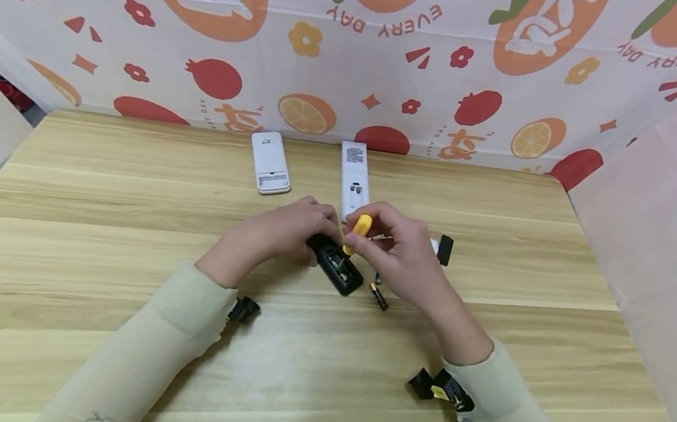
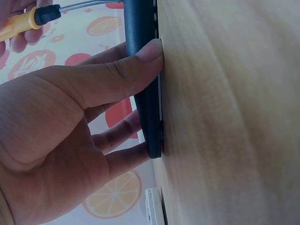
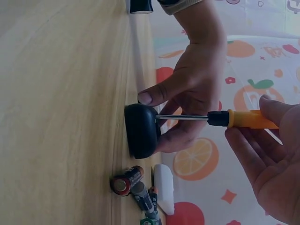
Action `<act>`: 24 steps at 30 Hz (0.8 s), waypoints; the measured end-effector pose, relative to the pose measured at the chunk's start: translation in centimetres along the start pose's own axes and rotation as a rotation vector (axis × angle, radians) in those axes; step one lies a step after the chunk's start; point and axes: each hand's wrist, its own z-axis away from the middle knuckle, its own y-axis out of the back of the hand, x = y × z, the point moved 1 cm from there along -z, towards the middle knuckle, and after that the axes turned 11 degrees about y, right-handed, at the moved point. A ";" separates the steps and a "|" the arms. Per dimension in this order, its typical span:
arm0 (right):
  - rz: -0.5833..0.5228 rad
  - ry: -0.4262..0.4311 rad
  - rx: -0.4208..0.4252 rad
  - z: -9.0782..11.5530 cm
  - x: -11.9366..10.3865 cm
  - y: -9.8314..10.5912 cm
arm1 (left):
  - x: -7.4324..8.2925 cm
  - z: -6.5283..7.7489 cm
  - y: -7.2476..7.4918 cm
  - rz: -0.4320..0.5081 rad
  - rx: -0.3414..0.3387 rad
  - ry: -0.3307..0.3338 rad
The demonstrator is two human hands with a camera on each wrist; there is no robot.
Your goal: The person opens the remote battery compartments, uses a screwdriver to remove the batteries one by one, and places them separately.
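Note:
My left hand (image 1: pixel 283 229) grips a black remote control (image 1: pixel 347 284) by its sides near one end, thumb on the near edge and fingers on the far edge. The remote lies on the wooden table, its open battery compartment facing up. In my right hand (image 1: pixel 411 257) a screwdriver (image 1: pixel 362 225) with a yellow handle is pinched between thumb and fingers. The right wrist view shows the screwdriver's metal shaft (image 3: pixel 180 117) reaching down into the remote; its tip is hidden inside. Loose batteries (image 3: pixel 127 180) lie beside the remote, under my right hand.
Two white remotes (image 1: pixel 270 161) (image 1: pixel 354 167) lie toward the table's back edge. A small black piece (image 1: pixel 445 250) sits right of my right hand, partly covered by it. A fruit-patterned cloth (image 1: pixel 314 41) hangs behind the table (image 1: pixel 94 211).

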 end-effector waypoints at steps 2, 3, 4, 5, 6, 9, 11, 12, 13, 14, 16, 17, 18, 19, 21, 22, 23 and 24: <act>0.001 0.005 0.004 0.0 0.0 -0.1 | 0.0 0.0 0.0 0.001 0.004 -0.001; 0.001 0.010 0.008 0.0 0.1 -0.1 | 0.0 -0.1 0.0 0.000 0.006 -0.003; 0.002 0.015 0.008 0.0 0.1 -0.2 | 0.0 -0.1 -0.1 -0.004 0.009 -0.005; 0.006 0.018 0.005 0.0 0.1 -0.3 | -0.1 -0.1 -0.1 -0.006 0.012 -0.009; 0.009 0.024 0.002 0.0 0.1 -0.4 | -0.1 -0.1 -0.1 -0.008 0.013 -0.011; 0.021 0.028 -0.007 0.1 0.2 -0.6 | -0.1 -0.1 -0.1 -0.013 0.019 -0.021; 0.022 0.029 -0.011 0.1 0.3 -0.7 | -0.1 -0.2 0.0 -0.012 0.021 -0.023; 0.018 0.033 -0.009 0.2 0.4 -0.7 | 0.0 -0.1 0.0 -0.009 0.021 -0.021; 0.015 0.040 -0.008 0.2 0.5 -0.8 | 0.0 -0.1 0.0 -0.007 0.021 -0.019; 0.008 0.050 -0.012 0.2 0.6 -0.9 | 0.0 -0.1 0.0 -0.006 0.022 -0.016; 0.004 0.088 -0.032 0.3 1.0 -1.1 | 0.0 -0.1 0.0 -0.003 0.025 -0.009; 0.007 0.110 -0.049 0.3 1.3 -1.3 | 0.0 -0.1 0.0 0.000 0.025 -0.006; 0.018 0.136 -0.069 0.4 1.6 -1.4 | 0.0 -0.1 0.0 0.001 0.024 -0.004; 0.028 0.165 -0.090 0.5 1.8 -1.6 | 0.0 -0.1 0.0 0.000 0.022 -0.005; 0.057 0.224 -0.131 0.6 2.2 -1.8 | 0.0 -0.1 0.0 0.003 0.017 -0.002; 0.077 0.251 -0.148 0.6 2.4 -1.9 | 0.0 -0.1 0.0 0.004 0.014 -0.002; 0.095 0.278 -0.161 0.7 2.4 -2.0 | 0.0 -0.1 0.0 0.006 0.012 -0.001; 0.109 0.304 -0.174 0.7 2.5 -2.1 | 0.0 -0.1 0.0 0.008 0.010 0.001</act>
